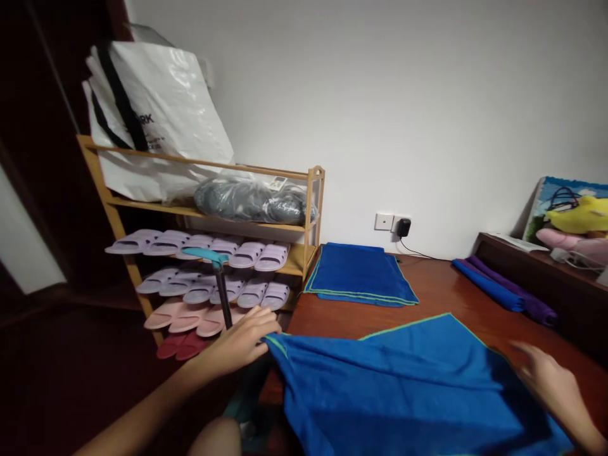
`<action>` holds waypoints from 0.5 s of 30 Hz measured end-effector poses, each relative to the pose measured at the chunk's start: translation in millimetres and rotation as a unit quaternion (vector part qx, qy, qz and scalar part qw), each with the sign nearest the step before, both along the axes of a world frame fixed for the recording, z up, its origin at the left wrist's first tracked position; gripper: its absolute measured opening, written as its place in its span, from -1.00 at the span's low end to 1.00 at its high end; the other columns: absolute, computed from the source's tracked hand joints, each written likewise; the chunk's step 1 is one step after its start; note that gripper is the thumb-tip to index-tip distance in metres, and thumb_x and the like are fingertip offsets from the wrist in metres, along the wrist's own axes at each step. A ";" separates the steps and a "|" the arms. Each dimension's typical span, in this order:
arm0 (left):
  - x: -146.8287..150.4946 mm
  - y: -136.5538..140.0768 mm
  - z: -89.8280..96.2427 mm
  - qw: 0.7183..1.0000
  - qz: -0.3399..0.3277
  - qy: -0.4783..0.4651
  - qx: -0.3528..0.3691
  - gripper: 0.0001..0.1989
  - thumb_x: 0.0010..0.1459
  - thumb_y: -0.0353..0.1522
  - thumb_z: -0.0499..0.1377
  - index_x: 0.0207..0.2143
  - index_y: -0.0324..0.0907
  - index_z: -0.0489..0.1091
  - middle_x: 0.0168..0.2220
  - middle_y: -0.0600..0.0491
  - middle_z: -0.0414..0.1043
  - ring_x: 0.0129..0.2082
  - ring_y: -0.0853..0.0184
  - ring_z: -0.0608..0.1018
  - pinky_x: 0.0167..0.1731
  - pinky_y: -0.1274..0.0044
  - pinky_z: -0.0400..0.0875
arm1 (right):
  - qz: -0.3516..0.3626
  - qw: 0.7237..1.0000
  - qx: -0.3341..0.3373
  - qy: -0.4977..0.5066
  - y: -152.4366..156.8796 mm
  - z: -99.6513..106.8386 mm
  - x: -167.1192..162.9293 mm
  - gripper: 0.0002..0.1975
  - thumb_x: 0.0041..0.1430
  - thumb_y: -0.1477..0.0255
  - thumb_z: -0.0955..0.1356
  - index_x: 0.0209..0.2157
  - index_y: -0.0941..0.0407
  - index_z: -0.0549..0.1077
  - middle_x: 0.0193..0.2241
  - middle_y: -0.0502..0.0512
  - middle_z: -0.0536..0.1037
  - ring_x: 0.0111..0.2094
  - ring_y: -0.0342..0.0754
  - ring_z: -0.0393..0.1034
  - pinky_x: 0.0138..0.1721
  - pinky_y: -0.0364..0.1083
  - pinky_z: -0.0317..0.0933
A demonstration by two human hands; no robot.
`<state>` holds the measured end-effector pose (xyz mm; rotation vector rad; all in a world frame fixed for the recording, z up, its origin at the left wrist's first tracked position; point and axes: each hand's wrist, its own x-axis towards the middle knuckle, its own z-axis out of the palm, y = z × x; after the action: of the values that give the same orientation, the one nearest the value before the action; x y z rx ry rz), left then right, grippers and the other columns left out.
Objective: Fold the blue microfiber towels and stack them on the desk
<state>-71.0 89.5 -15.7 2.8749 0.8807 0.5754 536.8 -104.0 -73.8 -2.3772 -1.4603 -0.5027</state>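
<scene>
A blue towel [403, 386] with a light green stitched edge lies partly spread over the near part of the table, with folds across it. My left hand [254, 335] is closed on its left corner, which is lifted and pulled to the left. At the towel's right edge is my right hand [548, 377], slightly blurred, fingers stretched out and apart; whether it touches the cloth I cannot tell. Behind, a flat stack of folded blue towels [358, 272] rests by the wall.
Rolled blue and purple towels [508, 291] lie along the right of the brown table [432, 291]. To the left stands a wooden rack [306, 253] with slippers [273, 256] and a white bag [161, 101]. A blue-topped handle [206, 255] rises before it. A black charger [403, 227] is plugged into the wall.
</scene>
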 end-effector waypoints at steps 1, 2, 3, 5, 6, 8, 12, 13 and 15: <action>2.0 0.3 -1.0 1.000 0.004 0.004 0.013 -0.83 0.10 -0.52 0.03 -0.38 -0.13 0.36 -0.37 0.08 0.32 -0.28 0.26 0.34 -0.15 0.46 0.17 | 0.009 0.999 -0.023 0.038 21.2 1.8 -9.4 -0.42 0.08 0.29 0.05 0.03 0.20 0.36 -0.03 0.24 0.44 -0.03 0.13 0.35 -0.11 0.06 0.26; 3.3 1.0 -1.5 1.000 0.010 0.006 0.024 -0.84 0.10 -0.52 0.03 -0.41 -0.14 0.35 -0.38 0.08 0.31 -0.29 0.25 0.34 -0.15 0.45 0.17 | 0.034 0.997 -0.033 0.056 42.0 1.9 -19.5 -0.41 0.13 0.27 0.00 0.10 0.18 0.30 0.03 0.19 0.40 0.02 0.06 0.32 -0.04 0.02 0.23; 3.3 1.7 -1.2 0.999 0.018 0.006 0.033 -0.84 0.10 -0.52 0.02 -0.43 -0.15 0.34 -0.37 0.07 0.31 -0.28 0.25 0.34 -0.16 0.44 0.17 | 0.062 0.995 -0.041 0.066 61.1 0.1 -29.7 -0.41 0.16 0.22 0.00 0.15 0.09 0.23 0.12 0.08 0.32 0.10 -0.02 0.24 0.04 -0.03 0.17; -1.3 2.3 1.5 0.998 0.032 0.008 0.051 -0.84 0.08 -0.53 0.02 -0.43 -0.15 0.33 -0.31 0.04 0.33 -0.23 0.23 0.34 -0.15 0.43 0.17 | 0.078 0.992 -0.057 0.084 89.9 -8.8 -46.2 -0.41 0.17 0.11 0.02 0.18 -0.03 0.17 0.20 0.00 0.20 0.19 0.01 0.10 0.09 0.10 0.10; -5.7 1.7 3.7 0.998 0.035 0.011 0.056 -0.83 0.07 -0.54 0.02 -0.42 -0.15 0.34 -0.27 0.03 0.34 -0.20 0.22 0.34 -0.15 0.42 0.17 | 0.079 0.991 -0.064 0.090 98.6 -14.9 -51.2 -0.40 0.16 0.07 0.03 0.18 -0.06 0.18 0.21 0.00 0.17 0.21 0.03 0.05 0.10 0.16 0.06; -16.6 -1.4 8.3 0.998 0.035 0.019 0.056 -0.82 0.07 -0.54 0.03 -0.36 -0.14 0.37 -0.21 0.03 0.37 -0.15 0.21 0.35 -0.13 0.41 0.17 | 0.073 0.989 -0.075 0.102 105.0 -27.1 -53.1 -0.41 0.16 0.06 0.03 0.15 -0.07 0.22 0.20 0.04 0.18 0.22 0.07 0.02 0.09 0.25 0.01; -32.8 -9.2 11.4 0.999 0.040 0.004 0.020 -0.85 0.14 -0.46 0.06 -0.29 -0.12 0.40 -0.13 0.01 0.43 -0.08 0.20 0.39 -0.08 0.41 0.20 | 0.071 0.989 -0.079 0.108 92.0 -37.3 -33.8 -0.42 0.18 0.09 -0.01 0.12 -0.07 0.26 0.18 0.03 0.22 0.21 0.05 0.03 0.10 0.24 -0.04; -34.2 -10.4 10.7 0.999 0.046 -0.011 0.004 -0.86 0.15 -0.44 0.07 -0.29 -0.12 0.41 -0.14 0.00 0.45 -0.10 0.20 0.42 -0.10 0.43 0.23 | 0.067 0.989 -0.077 0.108 86.7 -36.8 -27.6 -0.41 0.18 0.08 -0.01 0.12 -0.06 0.27 0.17 0.04 0.24 0.19 0.07 0.06 0.09 0.25 -0.03; -34.5 -11.3 9.1 0.996 0.063 -0.060 -0.037 -0.87 0.15 -0.39 0.08 -0.29 -0.13 0.42 -0.20 0.02 0.49 -0.18 0.22 0.48 -0.17 0.49 0.30 | 0.053 0.990 -0.072 0.108 75.3 -34.5 -16.5 -0.39 0.15 0.02 0.01 0.08 -0.05 0.32 0.12 0.08 0.30 0.14 0.13 0.11 0.03 0.25 0.03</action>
<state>-105.5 78.2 -6.6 2.7015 1.0468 0.7025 520.3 -28.7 -108.3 -2.3581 -1.5593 -0.1120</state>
